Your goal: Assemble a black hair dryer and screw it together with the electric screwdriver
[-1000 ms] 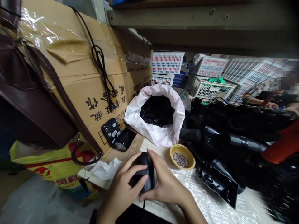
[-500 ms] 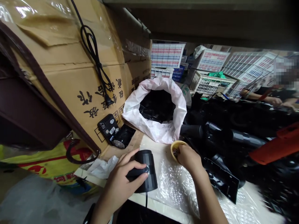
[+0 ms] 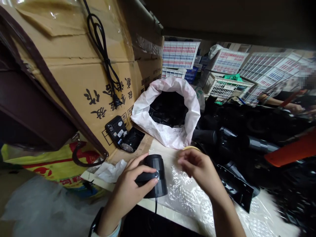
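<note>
Black plastic housing point(image 3: 158, 174) sits in our left hand point(image 3: 128, 187), fingers wrapped round it to steady it above the bubble wrap point(image 3: 187, 194) on the tabletop point(image 3: 172, 215). Our right hand point(image 3: 197, 168) pinches its fingertips together, though we cannot tell whether they hold anything, close by a yellow bowl point(image 3: 191, 148); beyond, a white sack point(image 3: 160, 135) keeps black parts point(image 3: 168, 108) within reach.

Bare left hand point(image 3: 125, 186) and right hand point(image 3: 197, 166), black wrist strap point(image 3: 95, 226), white cuff point(image 3: 106, 232)
</note>
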`<action>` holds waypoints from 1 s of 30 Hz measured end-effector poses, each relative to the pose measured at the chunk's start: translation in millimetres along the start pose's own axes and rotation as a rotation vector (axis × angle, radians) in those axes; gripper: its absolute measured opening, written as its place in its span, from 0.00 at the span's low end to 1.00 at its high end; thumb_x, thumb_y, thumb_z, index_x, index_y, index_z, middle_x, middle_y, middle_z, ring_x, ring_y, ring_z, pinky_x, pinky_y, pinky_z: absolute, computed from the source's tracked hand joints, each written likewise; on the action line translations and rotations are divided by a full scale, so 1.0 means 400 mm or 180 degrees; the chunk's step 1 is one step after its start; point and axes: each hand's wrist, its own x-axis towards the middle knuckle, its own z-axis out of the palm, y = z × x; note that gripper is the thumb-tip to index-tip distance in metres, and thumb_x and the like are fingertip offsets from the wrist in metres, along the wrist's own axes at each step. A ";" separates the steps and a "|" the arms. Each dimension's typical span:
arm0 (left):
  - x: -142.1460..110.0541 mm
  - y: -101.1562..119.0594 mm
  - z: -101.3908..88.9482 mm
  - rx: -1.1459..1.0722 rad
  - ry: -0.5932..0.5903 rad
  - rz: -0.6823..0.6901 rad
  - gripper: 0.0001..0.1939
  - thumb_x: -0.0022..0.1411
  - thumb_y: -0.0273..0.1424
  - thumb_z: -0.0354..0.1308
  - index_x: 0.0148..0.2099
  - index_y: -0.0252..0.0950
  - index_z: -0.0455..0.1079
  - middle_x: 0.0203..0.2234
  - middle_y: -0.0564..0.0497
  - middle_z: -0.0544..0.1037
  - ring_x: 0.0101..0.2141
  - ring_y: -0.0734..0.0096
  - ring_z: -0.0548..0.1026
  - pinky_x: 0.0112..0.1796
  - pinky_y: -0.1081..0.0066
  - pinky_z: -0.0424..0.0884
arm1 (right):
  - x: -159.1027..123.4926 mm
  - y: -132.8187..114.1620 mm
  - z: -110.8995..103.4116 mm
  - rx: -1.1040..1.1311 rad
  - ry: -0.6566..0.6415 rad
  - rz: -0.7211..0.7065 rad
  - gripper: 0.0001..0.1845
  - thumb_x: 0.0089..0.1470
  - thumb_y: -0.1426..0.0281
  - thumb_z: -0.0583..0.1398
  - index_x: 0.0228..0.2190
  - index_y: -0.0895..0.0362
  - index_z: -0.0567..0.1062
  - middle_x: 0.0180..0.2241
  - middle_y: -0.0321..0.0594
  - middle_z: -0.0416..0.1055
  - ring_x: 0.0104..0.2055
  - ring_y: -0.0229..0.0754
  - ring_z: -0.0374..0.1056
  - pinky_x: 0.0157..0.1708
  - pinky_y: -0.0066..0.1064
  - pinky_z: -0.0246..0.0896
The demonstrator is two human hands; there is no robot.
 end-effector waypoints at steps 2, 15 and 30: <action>0.000 0.002 0.001 -0.0002 0.0030 -0.0009 0.08 0.60 0.36 0.60 0.43 0.50 0.75 0.61 0.54 0.66 0.60 0.58 0.64 0.60 0.47 0.60 | -0.016 -0.022 0.045 0.0216 -0.0465 -0.0055 0.09 0.50 0.64 0.63 0.28 0.58 0.73 0.24 0.35 0.69 0.24 0.36 0.62 0.24 0.27 0.55; 0.006 -0.002 0.007 0.0206 0.0259 0.0316 0.11 0.60 0.32 0.60 0.45 0.48 0.74 0.59 0.49 0.69 0.57 0.55 0.69 0.55 0.46 0.68 | -0.013 -0.062 0.129 -0.1006 -0.0826 -0.0296 0.09 0.47 0.83 0.63 0.24 0.59 0.73 0.27 0.32 0.72 0.30 0.33 0.65 0.31 0.23 0.54; 0.022 -0.057 0.002 0.0768 0.0496 0.1109 0.11 0.59 0.35 0.62 0.45 0.46 0.73 0.55 0.45 0.74 0.50 0.59 0.77 0.45 0.66 0.76 | -0.009 -0.089 0.139 -0.1196 -0.0804 -0.0162 0.06 0.42 0.81 0.61 0.23 0.58 0.73 0.26 0.35 0.73 0.28 0.34 0.65 0.26 0.22 0.50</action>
